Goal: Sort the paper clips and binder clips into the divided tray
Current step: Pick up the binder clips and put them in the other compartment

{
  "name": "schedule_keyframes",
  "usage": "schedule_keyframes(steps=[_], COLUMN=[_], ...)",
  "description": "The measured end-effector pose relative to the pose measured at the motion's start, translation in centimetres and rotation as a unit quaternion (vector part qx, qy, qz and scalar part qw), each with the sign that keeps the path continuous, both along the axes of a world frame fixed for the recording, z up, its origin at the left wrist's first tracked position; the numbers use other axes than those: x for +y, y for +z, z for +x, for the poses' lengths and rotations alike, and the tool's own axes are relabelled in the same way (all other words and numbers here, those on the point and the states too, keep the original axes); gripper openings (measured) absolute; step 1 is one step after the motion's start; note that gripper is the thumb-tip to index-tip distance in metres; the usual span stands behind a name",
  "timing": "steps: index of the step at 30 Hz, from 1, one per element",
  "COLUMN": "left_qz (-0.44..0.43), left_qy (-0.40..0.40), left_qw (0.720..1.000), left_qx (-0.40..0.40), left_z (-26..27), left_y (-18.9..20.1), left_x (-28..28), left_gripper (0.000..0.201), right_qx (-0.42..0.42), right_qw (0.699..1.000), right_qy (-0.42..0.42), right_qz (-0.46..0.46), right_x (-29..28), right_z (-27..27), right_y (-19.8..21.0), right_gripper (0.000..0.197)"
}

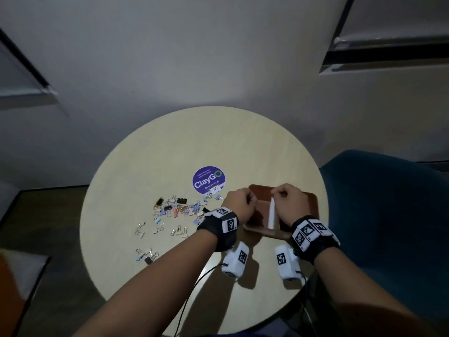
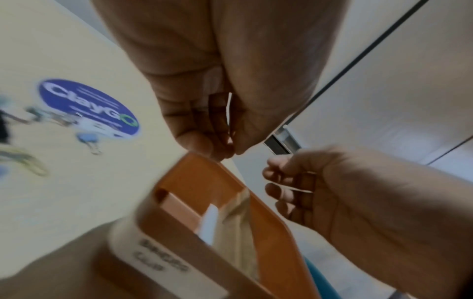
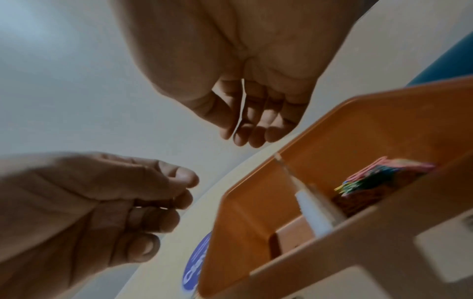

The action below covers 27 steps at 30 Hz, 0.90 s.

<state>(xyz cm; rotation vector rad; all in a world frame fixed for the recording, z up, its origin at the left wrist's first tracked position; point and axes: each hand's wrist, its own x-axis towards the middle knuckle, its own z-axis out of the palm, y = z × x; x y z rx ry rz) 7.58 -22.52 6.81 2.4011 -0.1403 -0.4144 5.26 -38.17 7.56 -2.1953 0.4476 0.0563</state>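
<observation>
Orange tray (image 1: 312,203) on the round table (image 1: 170,147), right of the loose clips (image 1: 175,209); white divider (image 1: 272,214) inside, coloured paper clips (image 3: 379,178) in one compartment. Above the tray, left hand (image 1: 239,203) curled, right hand (image 1: 289,203) curled; something thin possibly pinched in each, too blurred to tell.

Tray (image 1: 312,203): my hands cover much of its inside; the left compartment's contents are hidden from me
Left hand (image 2: 220,113): a thin pale sliver between curled fingers; I cannot identify it
Tray label (image 2: 163,261): blurred; unreadable
Loose clips (image 1: 175,209): too small to sort by type
</observation>
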Motion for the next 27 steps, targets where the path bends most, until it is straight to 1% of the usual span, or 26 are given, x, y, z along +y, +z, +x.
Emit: schedule_keyframes(steps=[3, 6, 8, 9, 12, 13, 15, 17, 19, 21, 23, 27], left_qz=[0.016, 0.055, 0.074, 0.083, 0.1, 0.095, 0.088, 0.11, 0.125, 0.128, 0.125, 0.143], left_qy=[0.024, 0.048, 0.061, 0.076, 0.142, 0.161, 0.181, 0.176, 0.164, 0.129, 0.114, 0.062], left_qw=[1.0, 0.997, 0.995, 0.994, 0.984, 0.981, 0.976, 0.974, 0.975, 0.978, 0.979, 0.984], left_qx=[-0.005, -0.009, -0.005, 0.0, 0.035, 0.055, 0.083, 0.088, 0.083, 0.104, 0.115, 0.08], left_z=[0.0, -0.2, -0.4, -0.4, 0.1, 0.5, 1.5, 2.8, 4.1, 6.3, 7.4, 8.3], left_y=[-1.5, -3.1, -3.9, -4.4, -5.3, -5.7, -6.3, -7.1, -7.8, -9.5, -10.1, -10.8], left_x=[4.8, 10.3, 13.7, 15.8, 20.8, 22.4, 25.1, 27.2, 28.4, 29.4, 29.4, 29.4], left_gripper=[0.016, 0.017, 0.018, 0.018, 0.016, 0.014, 0.013, 0.014, 0.013, 0.012, 0.02, 0.028], right_qx=[-0.024, -0.009, 0.003, 0.014, 0.056, 0.075, 0.106, 0.13, 0.16, 0.189, 0.181, 0.165], right_qw=[0.998, 0.991, 0.986, 0.984, 0.976, 0.971, 0.956, 0.949, 0.943, 0.939, 0.943, 0.952], right_qy=[0.063, 0.132, 0.161, 0.174, 0.211, 0.223, 0.244, 0.236, 0.228, 0.211, 0.193, 0.191], right_qz=[0.011, 0.025, 0.038, 0.031, -0.024, -0.052, -0.123, -0.166, -0.18, -0.195, -0.203, -0.175], right_x=[4.1, 8.4, 11.0, 12.5, 15.1, 15.7, 16.6, 17.0, 17.1, 17.7, 17.4, 17.2], right_z=[0.5, 0.7, 0.6, 0.5, 0.2, 0.1, -0.2, -0.6, -1.0, -1.1, -1.3, -1.0], right_y=[0.1, -1.2, -2.3, -2.9, -4.7, -5.5, -7.5, -9.2, -10.4, -11.7, -12.0, -11.8], right_gripper=[0.017, 0.016, 0.016, 0.015, 0.013, 0.016, 0.037, 0.057, 0.066, 0.069, 0.07, 0.071])
